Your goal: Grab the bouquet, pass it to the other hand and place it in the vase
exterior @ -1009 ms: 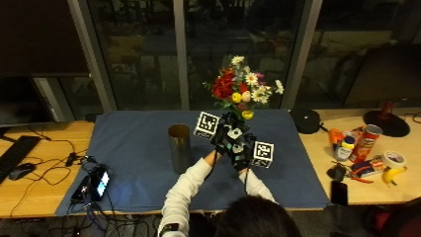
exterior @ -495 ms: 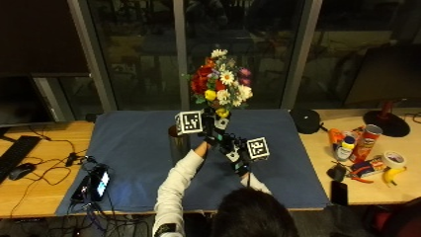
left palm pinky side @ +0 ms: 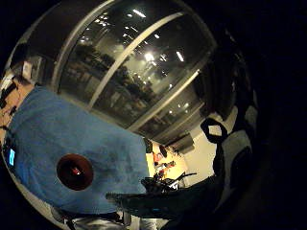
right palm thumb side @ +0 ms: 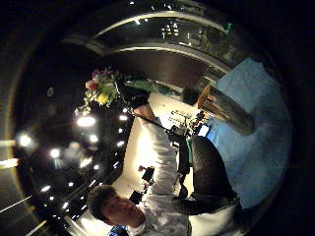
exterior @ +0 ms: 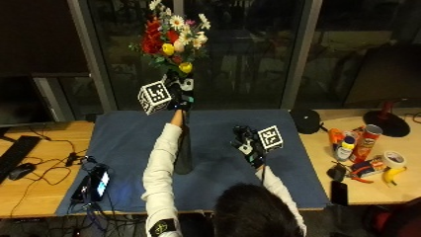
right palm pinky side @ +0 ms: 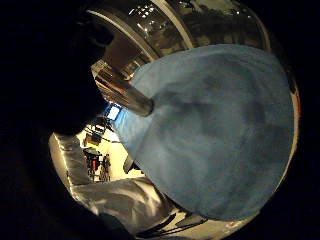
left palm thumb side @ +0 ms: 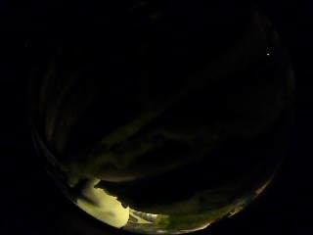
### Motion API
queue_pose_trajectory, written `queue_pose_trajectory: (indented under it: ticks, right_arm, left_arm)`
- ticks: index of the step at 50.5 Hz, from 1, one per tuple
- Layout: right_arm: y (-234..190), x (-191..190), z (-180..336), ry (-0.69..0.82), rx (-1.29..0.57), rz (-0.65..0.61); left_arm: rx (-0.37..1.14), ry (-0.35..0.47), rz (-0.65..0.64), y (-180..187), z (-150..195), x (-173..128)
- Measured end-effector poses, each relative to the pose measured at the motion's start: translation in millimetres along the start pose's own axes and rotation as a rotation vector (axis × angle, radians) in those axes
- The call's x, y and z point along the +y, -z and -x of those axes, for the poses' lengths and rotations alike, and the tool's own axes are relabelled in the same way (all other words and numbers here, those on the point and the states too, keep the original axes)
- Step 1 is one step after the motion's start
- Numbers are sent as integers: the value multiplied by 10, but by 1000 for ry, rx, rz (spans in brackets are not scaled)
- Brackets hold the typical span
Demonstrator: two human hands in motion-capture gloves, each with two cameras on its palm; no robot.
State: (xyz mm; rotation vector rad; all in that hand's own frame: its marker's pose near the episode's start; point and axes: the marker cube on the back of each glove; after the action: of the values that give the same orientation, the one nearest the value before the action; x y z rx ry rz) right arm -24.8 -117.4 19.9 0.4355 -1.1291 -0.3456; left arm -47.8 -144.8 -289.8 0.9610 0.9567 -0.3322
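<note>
My left hand (exterior: 179, 95) is raised high and grips the stems of the bouquet (exterior: 170, 34), whose red, yellow and white flowers stand upright above it. Under that hand, beside my left forearm, the tall dark metal vase (exterior: 184, 150) stands on the blue cloth (exterior: 131, 138). The left little finger side palm view looks down into the vase's mouth (left palm pinky side: 75, 171). My right hand (exterior: 248, 144) hovers open, holding nothing, low over the cloth right of the vase. The right thumb side palm view shows the bouquet (right palm thumb side: 101, 88), the left hand (right palm thumb side: 132, 97) and the vase (right palm thumb side: 224, 110).
On the wooden table right of the cloth lie snack cans (exterior: 367, 143), a tape roll (exterior: 395, 158), a banana (exterior: 393, 174) and a black round object (exterior: 306, 121). At the left are a lit phone (exterior: 99, 181), cables, a mouse (exterior: 20, 170) and a keyboard (exterior: 13, 148).
The right hand has let go of the bouquet and dropped towards the cloth. The left hand has lifted the bouquet up and to the left, over the vase.
</note>
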Motion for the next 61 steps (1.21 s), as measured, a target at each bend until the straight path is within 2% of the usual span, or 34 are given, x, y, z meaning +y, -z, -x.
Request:
queue_pose_trajectory:
  ticks: [7,11,13,17,21,26,29,32,37,42,47,49,51,54,57,61]
  right_arm:
    - [-95,42,78,46,28,69]
    - [-155,128,195,-74,-9,83]
    - [-172,148,265,-81,-9,86]
    - [-176,55,163,137,33,95]
    - [-175,7,103,232,43,94]
    - [-184,97,39,-23,1,83]
    - [-181,163,141,-116,16,82]
    - [-179,162,95,-101,25,87]
    - [-188,89,40,86,39,96]
    - [-213,173,73,-45,20,111]
    - [-230,169,-38,-37,37,114]
    - [-234,141,-90,24,44,116]
    - [-232,160,-120,13,55,121]
    - [-220,256,-172,-90,49,131]
    - [-202,346,-238,-123,41,145]
    - [-168,428,-382,-152,81,154]
  left_arm:
    - [-16,46,-38,43,190,-70]
    - [-39,64,-72,77,304,-97]
    - [-52,63,-89,81,377,-123]
    - [-78,63,-119,101,480,-157]
    - [-94,65,-142,115,575,-180]
    - [-104,88,-164,152,649,-176]
    - [-105,92,-171,165,679,-172]
    - [-102,101,-167,157,724,-165]
    - [-108,107,-155,127,825,-160]
    - [-122,105,-147,113,911,-123]
    - [-128,107,-127,101,1041,-48]
    - [-141,119,-86,108,1131,7]
    - [-175,142,10,127,1285,102]
    - [-274,180,269,204,1636,338]
    - [-353,228,513,325,2104,625]
    - [-343,267,623,557,2477,1013]
